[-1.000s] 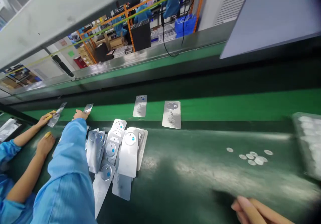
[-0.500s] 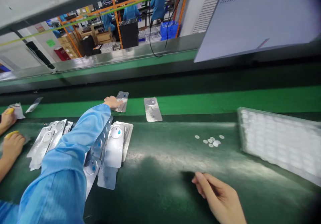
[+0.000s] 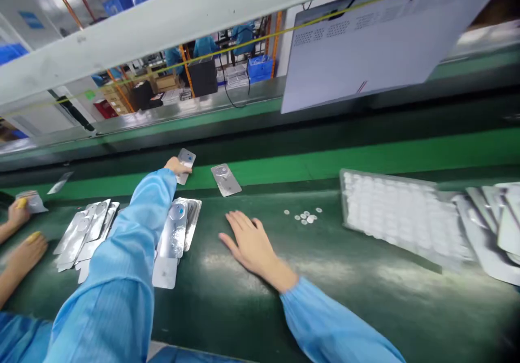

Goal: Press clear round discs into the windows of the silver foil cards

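Note:
My left hand (image 3: 177, 166) reaches to the green strip at the back, its fingers closed on the edge of a silvery phone back panel (image 3: 187, 158) with a round camera area and a blue dot. A second phone back panel (image 3: 226, 180) lies to its right. Under my left forearm is a stack of similar panels (image 3: 175, 227), partly hidden by the blue sleeve. My right hand (image 3: 252, 244) is open, fingers stretched out, low over the dark green bench and holding nothing. To its right lie several small white discs (image 3: 310, 219).
A clear tray of white pieces (image 3: 390, 211) is on the right, beside more panels (image 3: 487, 238). Further left lies another panel pile (image 3: 83, 227), near a co-worker's hands (image 3: 28, 252) with yellow finger covers. A white board (image 3: 349, 59) hangs above the back.
My right hand has moved left and forward, and its curled fingers have straightened. My left hand stays at the same panel. The view has swung right, showing more panels beyond the tray.

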`<action>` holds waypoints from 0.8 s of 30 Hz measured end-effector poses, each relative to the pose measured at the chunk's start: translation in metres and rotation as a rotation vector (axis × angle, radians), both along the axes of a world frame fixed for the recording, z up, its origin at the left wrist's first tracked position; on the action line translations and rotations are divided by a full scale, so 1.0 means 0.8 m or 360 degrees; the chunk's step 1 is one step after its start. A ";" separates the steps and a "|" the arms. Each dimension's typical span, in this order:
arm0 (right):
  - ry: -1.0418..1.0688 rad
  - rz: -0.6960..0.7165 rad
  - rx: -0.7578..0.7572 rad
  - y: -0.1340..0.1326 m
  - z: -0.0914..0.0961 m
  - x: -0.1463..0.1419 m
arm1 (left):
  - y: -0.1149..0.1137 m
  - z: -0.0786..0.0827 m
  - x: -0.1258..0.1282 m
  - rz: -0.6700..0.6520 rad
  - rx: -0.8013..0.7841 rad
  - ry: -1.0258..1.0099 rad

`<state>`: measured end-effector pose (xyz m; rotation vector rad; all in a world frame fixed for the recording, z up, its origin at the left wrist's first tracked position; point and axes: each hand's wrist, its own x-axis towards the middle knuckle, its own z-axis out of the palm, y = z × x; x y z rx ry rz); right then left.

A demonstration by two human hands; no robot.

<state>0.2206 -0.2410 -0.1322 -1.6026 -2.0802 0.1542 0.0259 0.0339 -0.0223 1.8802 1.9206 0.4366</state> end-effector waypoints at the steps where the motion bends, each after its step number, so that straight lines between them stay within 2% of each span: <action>1: -0.0069 -0.0043 -0.0031 0.026 0.005 -0.007 | -0.012 0.008 -0.004 -0.0009 0.0033 0.0000; 4: -0.0053 -0.0123 -0.0017 0.084 0.018 -0.022 | -0.065 0.035 -0.041 -0.0067 0.0157 -0.0026; 7: 0.0025 -0.0041 0.0070 0.097 0.016 -0.022 | -0.145 0.051 -0.102 -0.0089 0.0188 -0.0011; 9: 0.0100 0.0084 0.0184 0.086 0.005 -0.016 | -0.201 0.047 -0.139 -0.0038 0.0172 0.0017; 12: 0.0220 0.0253 0.0315 0.062 -0.018 -0.011 | -0.265 0.018 -0.171 0.0102 0.0149 0.0040; 14: 0.0299 0.0324 0.0288 0.052 -0.031 -0.012 | -0.285 -0.008 -0.174 0.0183 0.0166 0.0018; 16: 0.0438 0.0363 0.0208 0.047 -0.037 -0.014 | -0.291 -0.031 -0.168 0.0221 0.0223 -0.0041; 18: 0.0578 0.0374 0.0141 0.045 -0.038 -0.013 | -0.289 -0.042 -0.161 0.0250 0.0314 -0.0116; 20: 0.0669 0.0387 0.0109 0.042 -0.034 -0.009 | -0.287 -0.039 -0.158 0.0306 0.0425 -0.0189; 24: 0.0910 0.0451 0.0023 0.030 -0.017 -0.002 | -0.295 -0.016 -0.146 0.0427 0.0625 -0.0381</action>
